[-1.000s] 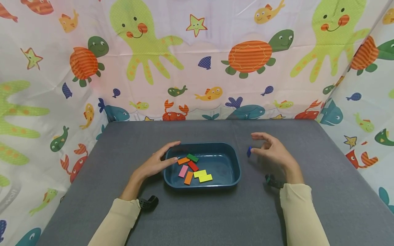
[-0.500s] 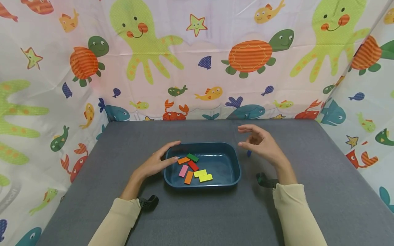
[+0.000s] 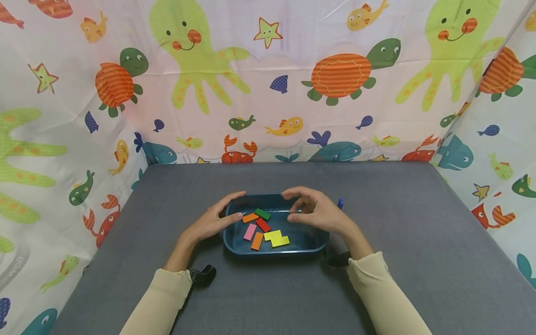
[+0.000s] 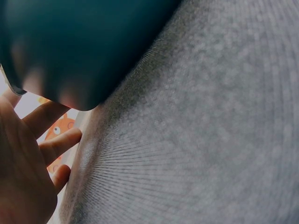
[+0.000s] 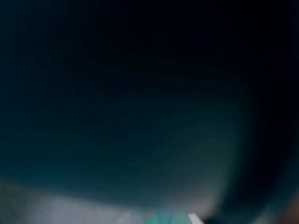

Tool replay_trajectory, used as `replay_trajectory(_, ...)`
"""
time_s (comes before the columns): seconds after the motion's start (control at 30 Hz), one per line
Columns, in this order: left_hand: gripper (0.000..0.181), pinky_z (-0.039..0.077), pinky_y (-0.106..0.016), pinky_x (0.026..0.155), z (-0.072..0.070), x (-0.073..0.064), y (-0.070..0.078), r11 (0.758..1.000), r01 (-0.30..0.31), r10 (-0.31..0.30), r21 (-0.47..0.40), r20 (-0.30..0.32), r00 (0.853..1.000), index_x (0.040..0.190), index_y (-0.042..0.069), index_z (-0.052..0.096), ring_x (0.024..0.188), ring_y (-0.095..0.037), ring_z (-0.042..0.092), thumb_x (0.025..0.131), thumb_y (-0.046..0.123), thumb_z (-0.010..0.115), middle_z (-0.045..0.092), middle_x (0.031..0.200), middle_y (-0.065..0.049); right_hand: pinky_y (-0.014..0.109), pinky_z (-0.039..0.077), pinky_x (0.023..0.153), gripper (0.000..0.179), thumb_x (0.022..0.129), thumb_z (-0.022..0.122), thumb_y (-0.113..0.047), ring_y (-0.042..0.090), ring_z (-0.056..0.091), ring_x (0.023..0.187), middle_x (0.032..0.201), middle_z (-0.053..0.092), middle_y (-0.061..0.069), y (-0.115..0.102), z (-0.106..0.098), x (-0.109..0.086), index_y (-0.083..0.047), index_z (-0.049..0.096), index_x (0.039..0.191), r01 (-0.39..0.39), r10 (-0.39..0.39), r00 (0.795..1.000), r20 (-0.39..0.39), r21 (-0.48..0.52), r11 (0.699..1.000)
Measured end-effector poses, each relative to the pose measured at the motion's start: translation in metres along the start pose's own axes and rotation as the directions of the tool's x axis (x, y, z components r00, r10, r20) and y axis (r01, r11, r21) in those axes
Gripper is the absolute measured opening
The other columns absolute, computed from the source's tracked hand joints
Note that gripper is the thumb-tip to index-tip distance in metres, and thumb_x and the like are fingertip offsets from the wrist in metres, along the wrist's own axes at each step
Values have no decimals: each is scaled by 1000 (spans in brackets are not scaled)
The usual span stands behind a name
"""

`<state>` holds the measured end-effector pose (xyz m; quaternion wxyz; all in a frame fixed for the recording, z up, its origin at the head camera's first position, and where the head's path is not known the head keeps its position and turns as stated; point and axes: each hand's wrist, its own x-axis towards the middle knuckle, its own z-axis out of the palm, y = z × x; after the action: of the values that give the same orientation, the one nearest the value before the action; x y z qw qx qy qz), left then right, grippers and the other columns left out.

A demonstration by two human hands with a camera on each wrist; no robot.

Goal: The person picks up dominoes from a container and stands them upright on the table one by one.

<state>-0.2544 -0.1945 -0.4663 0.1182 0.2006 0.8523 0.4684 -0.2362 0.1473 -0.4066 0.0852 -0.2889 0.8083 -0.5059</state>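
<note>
A dark blue tray [image 3: 274, 254] holds several small flat rectangular blocks: green [image 3: 262, 214], red [image 3: 263, 225], pink [image 3: 250, 232], two orange and two yellow [image 3: 280, 242]. My left hand [image 3: 211, 224] rests at the tray's left rim, thumb over the edge; the left wrist view shows its spread fingers beside the tray wall [image 4: 88, 51]. Over the tray's right half hovers my right hand [image 3: 320, 212], fingers bent loosely, nothing between thumb and fingertips. A blue block [image 3: 340, 203] stands upright on the table behind that hand, partly hidden. The dark tray wall [image 5: 140, 116] fills the right wrist view.
Grey cloth covers the table [image 3: 268, 298]. A printed sea-animal curtain [image 3: 268, 107] hangs behind it and along both sides. Each wrist carries a dark camera mount, the left one [image 3: 203, 276] lying near the tray's front left corner.
My right hand has let go of the blue block, leaving it standing on the table, and has moved left over the tray. My left hand and the blocks in the tray have stayed put.
</note>
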Motion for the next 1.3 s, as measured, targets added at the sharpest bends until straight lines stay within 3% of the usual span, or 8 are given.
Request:
replay_trajectory(0.23,62,31,-73,114,0,-1,1,1000,6,-6,-14,7,1000,154,43,35,150,-36,33,99,38,62,33,165,2,42,59,83,51,89,78,-11,32,68,108,139,62,8,-2,21,6,-19,60,136,21,-23,996,88,23,1000)
replay_trajectory(0.57,61,27,-76,114,-1,0,0,1000,4,-4,-17,5,1000,154,44,35,152,-36,31,100,42,62,33,166,3,32,59,74,52,92,73,-4,36,71,105,138,59,22,-1,39,10,-9,56,140,18,-31,976,214,61,998)
replay_trajectory(0.73,61,26,-77,114,-1,0,0,1000,0,0,-6,3,1000,154,44,35,153,-36,30,99,45,62,33,166,3,33,58,78,54,92,73,-4,36,71,106,136,60,22,0,44,10,-9,55,142,-15,-5,966,259,76,997)
replay_trajectory(0.93,62,24,-78,114,-1,-1,1,1000,-4,4,-3,2,1000,154,43,35,153,-36,28,99,44,62,32,166,3,36,58,91,59,93,70,-4,36,69,115,144,57,22,2,46,10,-8,49,148,-73,39,937,348,85,994)
replay_trajectory(1.1,62,24,-77,114,-1,-1,1,1000,-4,4,-3,2,1000,154,43,35,153,-36,28,99,44,62,32,166,3,39,59,93,60,94,69,-4,35,68,117,145,56,22,3,43,8,-10,47,149,-116,80,935,346,86,990)
replay_trajectory(1.3,61,27,-75,115,-1,-1,1,1000,5,-5,-9,5,1000,154,44,35,152,-35,30,99,42,62,33,166,3,45,59,96,61,93,69,-1,38,68,118,141,59,23,4,38,9,-9,47,149,-115,93,953,287,61,991)
